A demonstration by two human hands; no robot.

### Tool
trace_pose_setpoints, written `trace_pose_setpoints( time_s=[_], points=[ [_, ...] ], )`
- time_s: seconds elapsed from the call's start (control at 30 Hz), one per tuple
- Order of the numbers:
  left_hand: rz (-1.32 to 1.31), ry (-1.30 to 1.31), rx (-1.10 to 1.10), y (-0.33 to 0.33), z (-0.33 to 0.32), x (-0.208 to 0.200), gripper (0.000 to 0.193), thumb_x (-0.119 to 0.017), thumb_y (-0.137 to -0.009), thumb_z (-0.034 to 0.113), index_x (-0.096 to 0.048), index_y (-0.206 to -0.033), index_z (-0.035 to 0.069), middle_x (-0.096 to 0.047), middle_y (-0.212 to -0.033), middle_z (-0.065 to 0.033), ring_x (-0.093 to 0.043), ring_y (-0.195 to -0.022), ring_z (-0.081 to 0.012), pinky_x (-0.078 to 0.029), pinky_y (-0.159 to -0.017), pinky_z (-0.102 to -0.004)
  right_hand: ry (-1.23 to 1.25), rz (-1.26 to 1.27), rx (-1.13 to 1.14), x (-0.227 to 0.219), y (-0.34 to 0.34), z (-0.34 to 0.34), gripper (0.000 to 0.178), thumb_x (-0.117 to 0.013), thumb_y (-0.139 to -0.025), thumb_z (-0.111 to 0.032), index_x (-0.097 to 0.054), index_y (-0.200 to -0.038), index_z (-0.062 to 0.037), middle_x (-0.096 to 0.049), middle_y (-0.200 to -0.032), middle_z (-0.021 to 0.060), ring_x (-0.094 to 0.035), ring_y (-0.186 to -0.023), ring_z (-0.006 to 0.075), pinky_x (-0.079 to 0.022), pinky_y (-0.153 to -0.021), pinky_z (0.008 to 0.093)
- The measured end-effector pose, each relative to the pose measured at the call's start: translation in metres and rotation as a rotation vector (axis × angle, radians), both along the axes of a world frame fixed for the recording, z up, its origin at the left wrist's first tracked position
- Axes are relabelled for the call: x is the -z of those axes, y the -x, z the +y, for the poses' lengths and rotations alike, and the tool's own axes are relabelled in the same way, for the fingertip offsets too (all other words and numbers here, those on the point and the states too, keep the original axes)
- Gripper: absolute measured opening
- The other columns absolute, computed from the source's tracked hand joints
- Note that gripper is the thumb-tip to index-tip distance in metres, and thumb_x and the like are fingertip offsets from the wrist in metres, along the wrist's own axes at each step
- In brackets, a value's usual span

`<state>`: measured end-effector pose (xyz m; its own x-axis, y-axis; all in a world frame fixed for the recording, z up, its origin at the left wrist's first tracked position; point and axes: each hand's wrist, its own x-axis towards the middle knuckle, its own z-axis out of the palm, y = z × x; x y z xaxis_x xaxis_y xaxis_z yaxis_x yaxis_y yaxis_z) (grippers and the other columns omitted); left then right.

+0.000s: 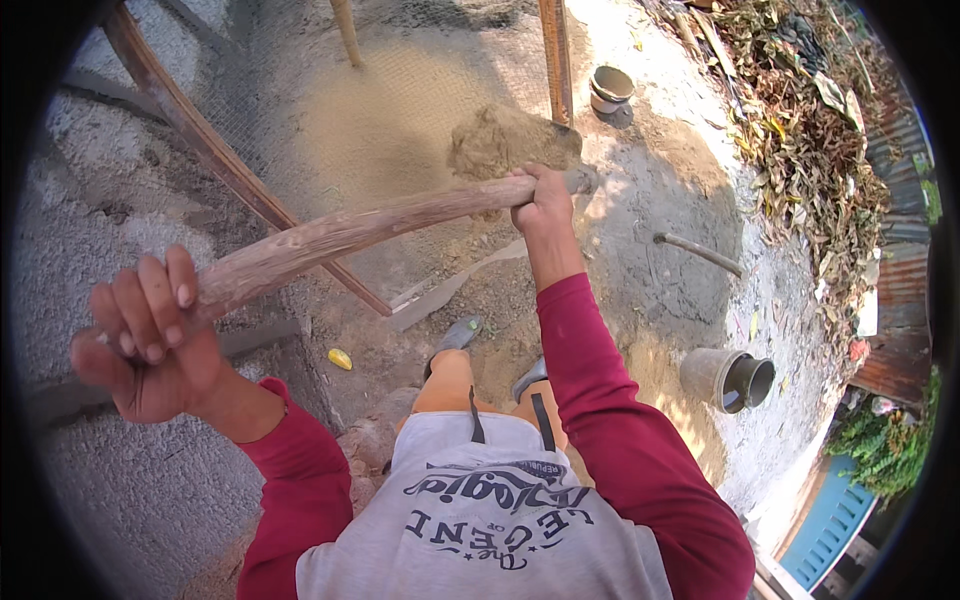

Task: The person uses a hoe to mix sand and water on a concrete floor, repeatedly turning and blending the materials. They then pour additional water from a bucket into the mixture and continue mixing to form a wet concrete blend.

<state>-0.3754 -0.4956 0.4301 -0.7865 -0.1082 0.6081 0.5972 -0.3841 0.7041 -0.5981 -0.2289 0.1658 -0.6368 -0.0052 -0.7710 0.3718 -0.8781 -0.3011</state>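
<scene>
A shovel [370,228] with a thick, worn wooden handle slants across in front of me. My left hand [160,335] is curled round the handle's end at the left. Close to the blade, my right hand [545,205] grips the shaft from above. A heap of damp-looking sand [495,142] lies at the blade, which is mostly hidden beneath it. Just beyond is a wire mesh screen [255,85] between wooden bars, a long one [205,140] on the left and another [556,60] on the right. Fine sand [385,115] covers the middle of the mesh area.
A small bucket [611,88] stands far right. Another handle [700,253] lies across the grey wet patch [670,285]. Two nested buckets [715,378] lie tipped at the right. Dry leaves [810,150] and rusty corrugated sheets [900,320] line the right edge. A yellow object [340,358] lies near my feet.
</scene>
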Motion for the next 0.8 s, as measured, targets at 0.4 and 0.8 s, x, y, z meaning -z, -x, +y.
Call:
trace_pose_setpoints(
  time_s=[0.4, 0.8],
  points=[
    [-0.463, -0.945, -0.707, -0.100, -0.099, 0.188, 0.045, -0.075, -0.082, 0.048, -0.060, -0.088, 0.006, -0.060, -0.084, -0.0055, -0.060, -0.085, -0.0199, -0.049, -0.089, -0.0377, -0.057, 0.647, -0.129, -0.176, -0.003, -0.068, 0.005, -0.055, -0.088, -0.003, -0.051, -0.087, -0.0038, -0.050, -0.076, 0.0083, -0.054, -0.066, 0.0244, -0.049, -0.071, 0.0466],
    [-0.995, -0.766, -0.115, -0.059, 0.046, 0.281, 0.036, -0.061, -0.096, 0.038, -0.055, -0.073, 0.011, -0.054, -0.067, -0.0050, -0.056, -0.072, -0.0238, -0.047, -0.083, -0.0459, -0.253, -0.195, 0.413, 0.106, -0.240, 0.225, 0.006, -0.050, -0.084, -0.008, -0.044, -0.081, -0.0076, -0.047, -0.072, 0.0077, -0.049, -0.062, 0.0229, -0.048, -0.065, 0.0416]
  ],
)
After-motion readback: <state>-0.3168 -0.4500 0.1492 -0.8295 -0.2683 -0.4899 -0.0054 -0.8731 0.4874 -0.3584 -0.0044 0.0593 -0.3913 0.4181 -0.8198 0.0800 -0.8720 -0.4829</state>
